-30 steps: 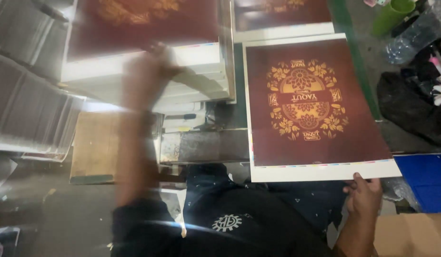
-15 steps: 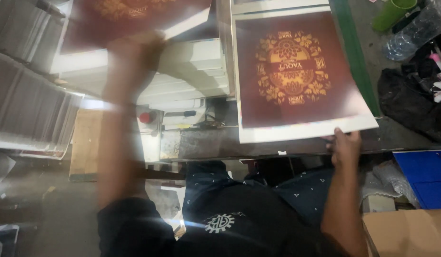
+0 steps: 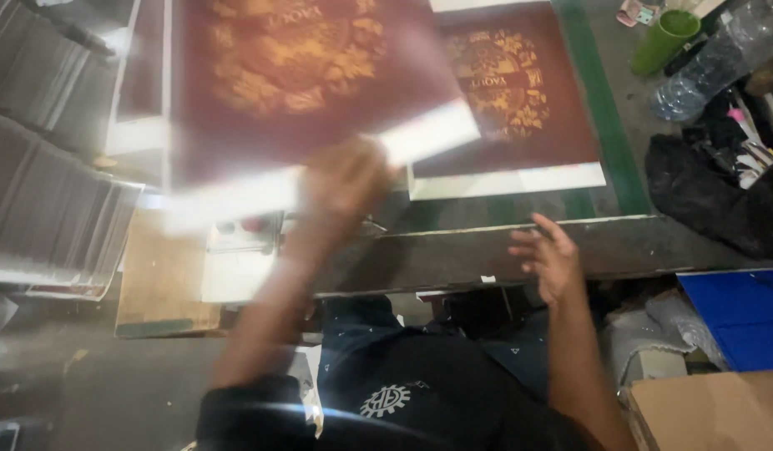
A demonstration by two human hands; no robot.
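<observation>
Mid-transfer: left hand (image 3: 341, 188) pinches the near white edge of a maroon printed sheet (image 3: 295, 75), held blurred in the air over the left stack, right hand (image 3: 547, 255) hovers open and empty near the table (image 3: 487, 250) edge; next probably squaring it onto the right-hand sheet (image 3: 520, 100).

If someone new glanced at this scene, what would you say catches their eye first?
First, the large maroon sheet with a gold ornamental print, blurred and lifted at upper left in the left hand. Next, a matching printed sheet lying flat on the green-edged table, with the right hand open and empty near the table's front edge. At upper right stand a green cup and a clear plastic bottle.
</observation>
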